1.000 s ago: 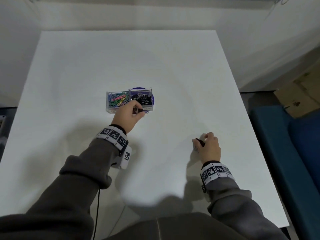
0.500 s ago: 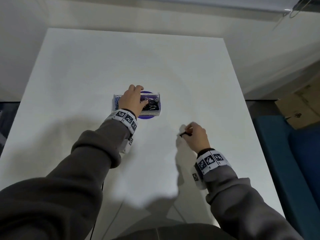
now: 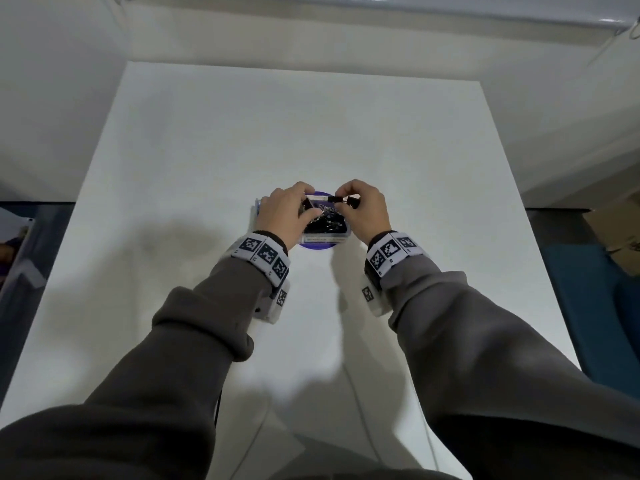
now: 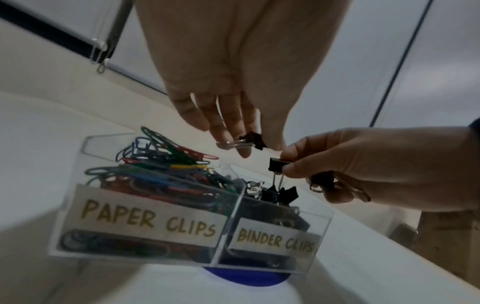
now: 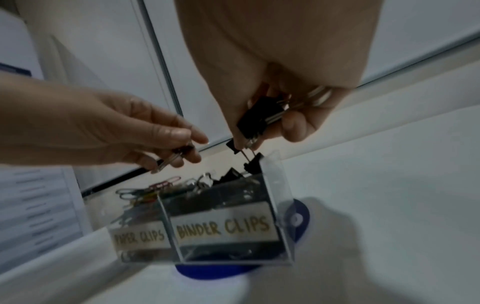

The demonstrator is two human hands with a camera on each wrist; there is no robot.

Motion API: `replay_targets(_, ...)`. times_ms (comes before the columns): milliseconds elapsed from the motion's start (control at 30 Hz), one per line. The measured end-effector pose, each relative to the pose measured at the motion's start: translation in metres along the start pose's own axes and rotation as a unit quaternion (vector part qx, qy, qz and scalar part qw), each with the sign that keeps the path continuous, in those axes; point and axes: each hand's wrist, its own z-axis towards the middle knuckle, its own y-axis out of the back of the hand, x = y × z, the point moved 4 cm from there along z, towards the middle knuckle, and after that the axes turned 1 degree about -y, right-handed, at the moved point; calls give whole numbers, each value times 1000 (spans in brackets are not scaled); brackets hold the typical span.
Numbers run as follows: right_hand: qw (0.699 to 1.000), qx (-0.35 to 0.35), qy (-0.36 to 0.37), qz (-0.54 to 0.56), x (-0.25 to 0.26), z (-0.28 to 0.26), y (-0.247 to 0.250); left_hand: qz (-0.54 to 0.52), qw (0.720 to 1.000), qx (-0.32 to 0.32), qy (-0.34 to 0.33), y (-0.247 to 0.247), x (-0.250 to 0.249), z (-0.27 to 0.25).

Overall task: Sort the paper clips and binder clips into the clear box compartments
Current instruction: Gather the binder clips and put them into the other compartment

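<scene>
Together, both hands hovered over the right-hand compartment of the clear box (image 4: 272, 259), close to each other but not touching. The left hand (image 4: 233, 67) pinched a small black binder clip (image 4: 250, 138) between thumb and fingertips, its silver wire handle pointing off to the side. The right hand (image 4: 363, 162) pinched a second binder clip (image 4: 276, 164) between thumb and forefinger, with its wire loops hanging down toward the pile below; more clips (image 5: 255, 118) were bunched against its palm under the curled fingers.

Below them, the box sat on the white table (image 3: 346, 133), resting partly on a blue disc (image 5: 298, 219). A thin clear wall split it in two. The left compartment, labelled PAPER CLIPS, was heaped with coloured paper clips (image 4: 161, 164) in green, blue, red and yellow. The right compartment, labelled BINDER CLIPS, held a heap of black binder clips (image 4: 279, 194), one of them sticking up above the rim just under the right hand's clip.

Grey sleeves (image 3: 214, 323) ran back from both wrists, each wearing a band with black-and-white square markers (image 3: 263, 252).
</scene>
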Motion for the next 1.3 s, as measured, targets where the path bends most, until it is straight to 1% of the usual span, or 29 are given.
replay_targets(67,1000,0,-2,-19,-5,0,-1,36,999,-4,-19,-3,-2,1)
replay_targets(133,1000,6,-8,-27,-8,-1,1,48,998,1,-41,-6,-6,3)
replay_targets(200,999,20,-12,-23,-8,-5,3,78,994,3,-75,-11,-11,5)
replay_targets(300,999,23,-16,-21,-9,-11,8,146,979,30,-140,-20,-22,8)
replay_targets(367,1000,6,-19,-21,-12,-14,9,177,970,43,-159,-24,-27,11)
replay_targets(467,998,-42,-47,25,-22,-16,15,206,966,51,-151,-25,-27,16)
replay_targets(533,993,-73,-64,63,-26,-17,19,211,966,43,-143,-24,-23,16)
replay_targets(600,992,-90,-62,58,-24,-17,19,205,968,35,-142,-24,-19,13)
replay_targets(667,994,-93,-51,32,-19,-17,16,188,972,34,-135,-24,-16,10)
replay_targets(733,994,-92,-43,32,-16,-17,11,172,976,21,-132,-21,-15,7)
replay_targets(800,994,-89,-46,47,-15,-16,7,155,981,-2,-118,-16,-12,2)
replay_targets(867,996,-72,-50,27,-20,-16,3,137,983,-28,-115,-11,-9,-6)
replay_targets(967,998,-45,-38,-33,-24,-16,-3,101,986,-42,-122,-7,0,-28)
replay_targets(1033,998,-59,-10,-8,-18,-16,-1,74,987,-33,-140,-7,7,-49)
replay_targets(1067,997,-73,-3,12,-14,-15,3,56,987,-23,-150,-8,11,-62)
replay_targets(1100,996,-85,-5,33,-11,-14,8,42,986,2,-159,-11,13,-78)
replay_targets(1133,994,-91,-14,56,-8,-12,12,30,987,49,-152,-15,15,-95)
replay_targets(1167,993,-86,-27,79,-8,-9,15,12,984,109,-137,-18,16,-115)
replay_targets(1233,994,-54,-50,85,-6,-3,17,-7,972,200,-122,-24,23,-157)
replay_targets(1300,998,-14,-45,50,0,2,15,14,952,283,-115,-23,38,-209)
